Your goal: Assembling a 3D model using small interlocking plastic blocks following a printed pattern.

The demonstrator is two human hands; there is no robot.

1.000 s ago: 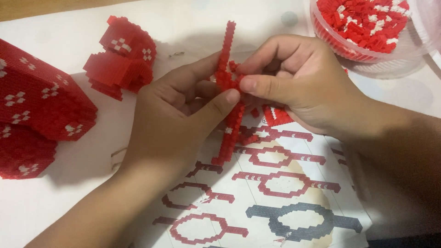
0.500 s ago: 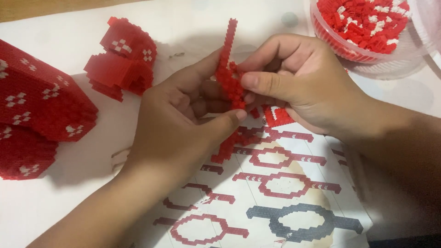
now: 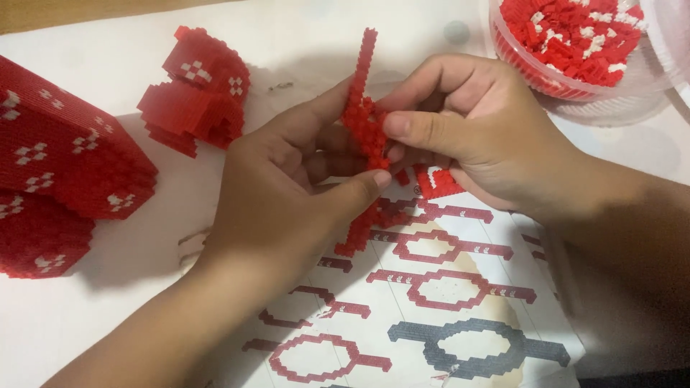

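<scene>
Both hands meet over the middle of the table, gripping a thin red strip of tiny building bricks (image 3: 364,122) that stands nearly upright between them. The left hand (image 3: 287,187) pinches the strip from the near side, thumb pressed against its lower middle. The right hand (image 3: 460,136) clasps the same stretch from the other side, thumb laid flat along the bricks — the strip's top end rises free above the fingers and its lower end pokes out below them. Under the hands lies a printed instruction sheet (image 3: 445,302) with red and grey ring-shaped diagrams. To the left sit a small red brick assembly (image 3: 198,90) and a larger red brick block (image 3: 61,165) with white flecks. A clear bowl of loose red and white bricks (image 3: 575,43) stands at upper right.
</scene>
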